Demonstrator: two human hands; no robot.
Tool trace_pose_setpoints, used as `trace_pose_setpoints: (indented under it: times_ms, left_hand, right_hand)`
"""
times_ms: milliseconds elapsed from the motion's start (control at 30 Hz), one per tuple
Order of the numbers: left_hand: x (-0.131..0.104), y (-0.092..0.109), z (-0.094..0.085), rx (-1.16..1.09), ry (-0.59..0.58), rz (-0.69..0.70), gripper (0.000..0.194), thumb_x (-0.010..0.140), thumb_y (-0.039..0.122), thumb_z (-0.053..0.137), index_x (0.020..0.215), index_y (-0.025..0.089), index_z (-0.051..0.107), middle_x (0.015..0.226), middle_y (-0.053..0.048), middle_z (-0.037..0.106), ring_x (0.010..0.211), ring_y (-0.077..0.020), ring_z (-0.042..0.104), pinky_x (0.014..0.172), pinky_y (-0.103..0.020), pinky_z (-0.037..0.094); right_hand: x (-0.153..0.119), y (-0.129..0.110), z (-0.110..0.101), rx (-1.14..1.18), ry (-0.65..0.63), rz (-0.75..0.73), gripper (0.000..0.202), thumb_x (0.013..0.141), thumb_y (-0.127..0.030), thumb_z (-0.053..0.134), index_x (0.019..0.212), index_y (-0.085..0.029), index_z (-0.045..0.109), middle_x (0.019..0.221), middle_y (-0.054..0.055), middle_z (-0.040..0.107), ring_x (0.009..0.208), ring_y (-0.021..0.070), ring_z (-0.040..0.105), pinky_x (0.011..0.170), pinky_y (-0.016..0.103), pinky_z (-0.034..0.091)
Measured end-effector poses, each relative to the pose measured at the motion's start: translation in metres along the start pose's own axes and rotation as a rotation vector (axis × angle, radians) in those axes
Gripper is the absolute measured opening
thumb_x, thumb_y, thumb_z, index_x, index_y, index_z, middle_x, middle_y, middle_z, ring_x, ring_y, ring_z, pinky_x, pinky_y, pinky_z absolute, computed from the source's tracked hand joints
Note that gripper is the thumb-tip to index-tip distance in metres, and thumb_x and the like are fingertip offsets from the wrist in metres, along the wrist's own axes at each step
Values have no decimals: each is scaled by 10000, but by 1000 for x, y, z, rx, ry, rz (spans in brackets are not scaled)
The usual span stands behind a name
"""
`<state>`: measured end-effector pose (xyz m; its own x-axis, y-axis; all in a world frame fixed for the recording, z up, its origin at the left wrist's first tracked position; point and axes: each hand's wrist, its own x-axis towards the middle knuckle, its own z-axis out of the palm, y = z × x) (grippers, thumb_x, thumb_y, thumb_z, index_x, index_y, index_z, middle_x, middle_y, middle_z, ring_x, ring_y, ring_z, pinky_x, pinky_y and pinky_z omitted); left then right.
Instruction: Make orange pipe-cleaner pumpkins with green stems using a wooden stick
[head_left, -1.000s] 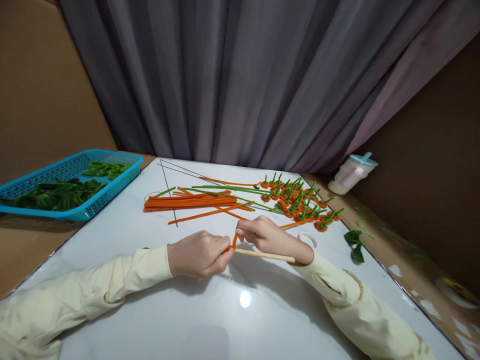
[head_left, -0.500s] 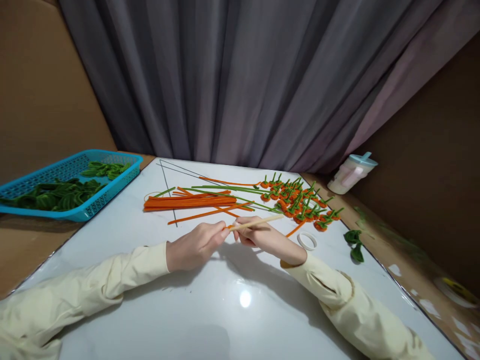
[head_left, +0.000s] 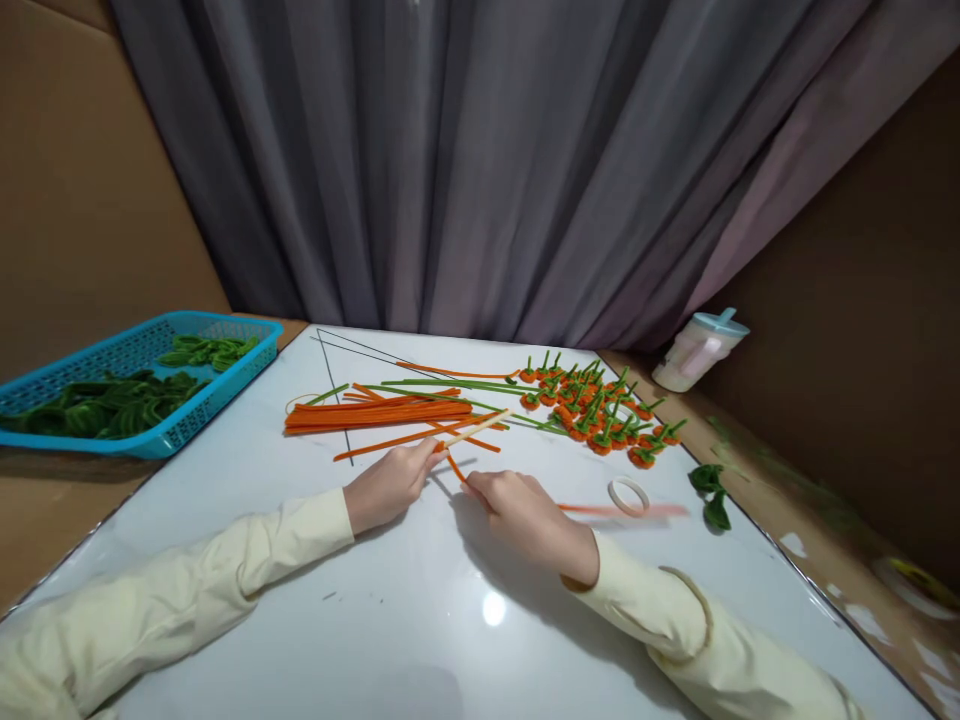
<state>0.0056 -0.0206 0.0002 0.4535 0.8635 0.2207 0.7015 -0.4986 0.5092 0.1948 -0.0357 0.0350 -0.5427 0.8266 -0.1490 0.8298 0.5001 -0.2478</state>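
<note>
Closed around the lower end of a pale wooden stick [head_left: 480, 427] is my left hand [head_left: 394, 485], which points the stick up and to the right. An orange pipe cleaner [head_left: 455, 467] runs from the stick's lower end to my right hand [head_left: 525, 515]. My right hand is closed on that strand, and its blurred tail stretches out to the right. Behind my hands lies a bundle of orange pipe cleaners [head_left: 379, 414]. Several small orange coils with green stems [head_left: 592, 430] stand at the back right.
A blue basket [head_left: 172, 432] with green fuzzy pieces stands at the left. Green pipe cleaners [head_left: 450, 383] lie at the back. A white ring [head_left: 628, 497], green leaves [head_left: 716, 510] and a lidded cup [head_left: 697, 350] are at the right. Grey curtains [head_left: 465, 170] hang behind.
My right hand has moved away from the stick, towards me, with the orange strand stretched between my hands. The stick now points more steeply away from me in my left hand.
</note>
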Motion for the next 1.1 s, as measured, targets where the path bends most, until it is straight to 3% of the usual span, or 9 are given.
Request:
trace_pose_setpoints:
  times_ms: [133, 200, 300, 433, 500, 600, 900, 1033, 1100]
  left_hand:
    - [1, -6, 3, 72, 41, -23, 284, 935, 228, 297, 1194, 155, 388, 714, -29, 638, 623, -187, 627, 537, -246, 433]
    - [0, -7, 4, 87, 64, 32, 318, 940, 224, 295, 1247, 170, 353, 807, -47, 668, 707, -191, 654, 594, -254, 467]
    - [0, -10, 8, 70, 100, 95, 252, 942, 216, 292, 1165, 181, 405, 912, -70, 671, 838, -201, 656, 680, -275, 491]
    - [0, -16, 13, 41, 59, 42, 176, 928, 174, 312, 1068, 185, 418, 839, -55, 663, 771, -196, 657, 621, -264, 484]
    - [0, -19, 14, 46, 36, 32, 152, 919, 160, 326, 1034, 189, 421, 830, -55, 659, 759, -195, 653, 602, -258, 475]
    - [1, -21, 13, 79, 3, 50, 138, 908, 155, 346, 1002, 197, 439, 839, -54, 650, 765, -192, 643, 616, -257, 470]
    - [-2, -11, 14, 284, -136, 156, 184, 867, 114, 368, 1010, 179, 463, 824, -43, 623, 686, -176, 615, 607, -256, 450]
    - [-7, -6, 17, 354, -199, 300, 236, 807, 83, 413, 1021, 168, 466, 812, -44, 625, 652, -185, 608, 558, -260, 432]
    - [-9, -6, 17, 357, -196, 386, 198, 820, 93, 405, 993, 158, 477, 788, -45, 620, 631, -183, 604, 527, -259, 418]
  right_hand:
    - [-6, -12, -5, -151, -93, -65, 192, 751, -49, 444, 870, -163, 543, 770, 57, 657, 678, 170, 606, 541, 248, 226]
    - [-6, -13, -6, -166, -101, -70, 177, 756, -65, 454, 875, -165, 538, 762, 52, 655, 664, 168, 605, 531, 252, 216]
    - [-6, -12, -7, -187, -95, -58, 138, 820, -107, 429, 877, -169, 538, 753, 50, 658, 633, 161, 594, 521, 263, 203]
    - [-9, -12, -5, -219, -39, -63, 225, 947, -231, 313, 911, -167, 526, 736, 56, 669, 606, 173, 606, 511, 276, 192]
    - [-10, -13, -4, -239, -33, -83, 223, 947, -240, 318, 907, -163, 524, 738, 60, 674, 615, 186, 621, 505, 281, 187]
    - [-10, -12, -7, -293, -31, -130, 144, 845, -110, 406, 890, -160, 534, 754, 55, 676, 636, 187, 626, 504, 291, 169]
    - [-9, 3, -22, -363, 216, -252, 289, 610, 9, 420, 795, -162, 560, 665, 22, 636, 529, 129, 509, 497, 268, 152]
    - [7, 16, -27, -285, 384, -429, 235, 610, -19, 423, 737, -166, 555, 571, -1, 574, 471, 114, 431, 484, 255, 142]
    - [22, 29, -30, -222, 404, -496, 227, 661, -16, 411, 740, -169, 559, 551, -8, 549, 472, 111, 427, 482, 247, 151]
